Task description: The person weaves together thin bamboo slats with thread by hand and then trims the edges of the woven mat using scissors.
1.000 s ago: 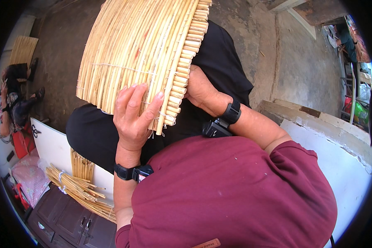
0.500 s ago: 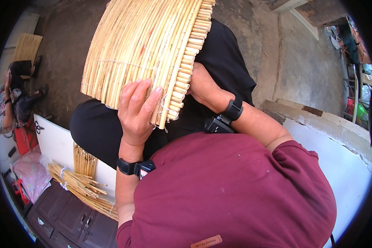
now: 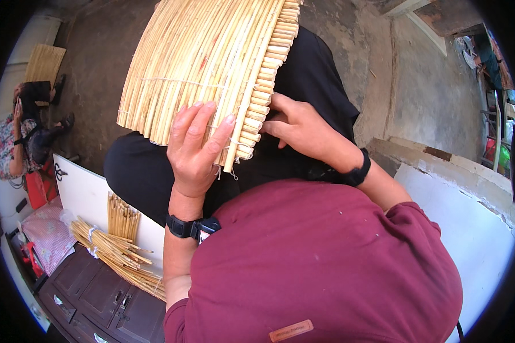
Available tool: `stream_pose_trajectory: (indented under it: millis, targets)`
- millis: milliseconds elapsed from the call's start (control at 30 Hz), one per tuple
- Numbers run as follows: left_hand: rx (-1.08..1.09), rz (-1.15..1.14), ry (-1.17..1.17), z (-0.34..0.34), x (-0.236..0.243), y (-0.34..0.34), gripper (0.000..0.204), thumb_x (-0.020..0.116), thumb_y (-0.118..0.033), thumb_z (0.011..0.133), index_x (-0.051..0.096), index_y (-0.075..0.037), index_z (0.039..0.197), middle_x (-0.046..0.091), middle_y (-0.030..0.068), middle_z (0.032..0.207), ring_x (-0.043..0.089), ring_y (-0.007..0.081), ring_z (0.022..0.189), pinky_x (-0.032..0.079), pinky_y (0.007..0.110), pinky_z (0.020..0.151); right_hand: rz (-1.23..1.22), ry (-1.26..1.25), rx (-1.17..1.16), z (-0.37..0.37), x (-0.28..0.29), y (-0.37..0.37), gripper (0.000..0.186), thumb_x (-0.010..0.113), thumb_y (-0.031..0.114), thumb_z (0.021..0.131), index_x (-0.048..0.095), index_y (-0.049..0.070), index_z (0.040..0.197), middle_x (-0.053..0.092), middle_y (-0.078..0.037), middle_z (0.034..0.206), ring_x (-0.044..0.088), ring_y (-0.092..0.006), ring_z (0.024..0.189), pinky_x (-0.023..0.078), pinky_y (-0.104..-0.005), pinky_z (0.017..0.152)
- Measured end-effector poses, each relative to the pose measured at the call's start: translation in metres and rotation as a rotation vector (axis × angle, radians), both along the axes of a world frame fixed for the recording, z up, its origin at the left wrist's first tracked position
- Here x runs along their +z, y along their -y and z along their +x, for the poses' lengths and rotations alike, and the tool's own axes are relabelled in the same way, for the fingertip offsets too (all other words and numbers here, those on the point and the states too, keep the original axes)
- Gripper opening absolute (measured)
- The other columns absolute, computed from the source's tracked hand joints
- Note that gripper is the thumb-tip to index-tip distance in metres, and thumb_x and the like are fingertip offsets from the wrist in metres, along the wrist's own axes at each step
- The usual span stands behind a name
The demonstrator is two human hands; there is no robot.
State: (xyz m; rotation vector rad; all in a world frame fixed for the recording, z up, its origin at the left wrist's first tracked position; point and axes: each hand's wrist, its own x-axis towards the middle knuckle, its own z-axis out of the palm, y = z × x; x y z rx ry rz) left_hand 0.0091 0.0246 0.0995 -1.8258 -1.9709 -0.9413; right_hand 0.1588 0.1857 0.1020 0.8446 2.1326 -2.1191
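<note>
A mat of straight, pale yellow stalks (image 3: 183,68) bound with thin white thread rests over my knees, slanting away from me. Its cut ends form an uneven right edge, and loose thread hangs from its near corner. My left hand (image 3: 193,151) lies on top near that corner, fingers stretched and slightly apart across the stalks. At the right edge, beside the cut ends, my right hand (image 3: 306,128) has its thumb and fingers bent inward. Its fingertips are partly hidden by the mat, so what they hold cannot be made out.
Tied bundles of loose stalks (image 3: 111,251) lie left of me on a white board (image 3: 77,186) and a dark wooden cabinet (image 3: 100,294). Scissors (image 3: 60,171) are on the board. Another person (image 3: 26,137) sits at far left, near a second mat (image 3: 44,62). A white panel (image 3: 458,228) stands right.
My right hand has drawn out from under the mat's edge toward the right, so more of it shows. My left hand stays on the mat, its fingers a little more spread.
</note>
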Motion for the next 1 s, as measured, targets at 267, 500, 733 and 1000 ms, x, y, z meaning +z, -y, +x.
stream_pose_trajectory:
  millis: [267, 500, 733, 1000]
  targets:
    - [0.056, 0.292, 0.315, -0.042, 0.047, 0.009, 0.038, 0.066, -0.004, 0.084, 0.055, 0.003, 0.120, 0.058, 0.0267, 0.119, 0.058, 0.0358, 0.110, 0.046, 0.042, 0.095, 0.055, -0.340, -0.228, -0.010, 0.032, -0.005, 0.026, 0.050, -0.001, 0.087, 0.059, 0.003, 0.110, 0.064, -0.004, 0.082, 0.063, -0.0081, 0.078, 0.046, -0.0216, 0.062]
    - [0.195, 0.459, 0.734, -0.055, 0.087, 0.016, 0.043, 0.068, 0.000, 0.081, 0.053, 0.007, 0.121, 0.060, 0.0160, 0.118, 0.059, 0.0222, 0.105, 0.045, 0.032, 0.094, -0.026, -0.560, -0.128, -0.054, 0.080, 0.011, 0.024, 0.053, -0.002, 0.087, 0.061, 0.001, 0.109, 0.065, -0.004, 0.088, 0.062, -0.0089, 0.074, 0.048, -0.0226, 0.064]
    - [0.253, 0.601, 0.914, -0.072, 0.104, 0.012, 0.041, 0.066, 0.003, 0.082, 0.053, 0.005, 0.121, 0.059, 0.0095, 0.109, 0.058, 0.0175, 0.096, 0.047, 0.031, 0.088, 0.010, -0.701, -0.026, -0.116, 0.104, 0.015, 0.025, 0.054, 0.001, 0.089, 0.062, 0.002, 0.113, 0.066, -0.005, 0.093, 0.057, -0.0060, 0.067, 0.047, -0.0197, 0.062]
    - [0.254, 0.570, 0.894, -0.061, 0.104, 0.005, 0.043, 0.068, 0.001, 0.082, 0.053, 0.005, 0.122, 0.061, 0.0105, 0.108, 0.059, 0.0182, 0.095, 0.047, 0.031, 0.087, 0.376, -0.867, -0.298, -0.158, 0.097, 0.024, 0.019, 0.064, 0.004, 0.083, 0.065, 0.002, 0.102, 0.056, -0.001, 0.068, 0.052, -0.0069, 0.063, 0.043, -0.0237, 0.056]
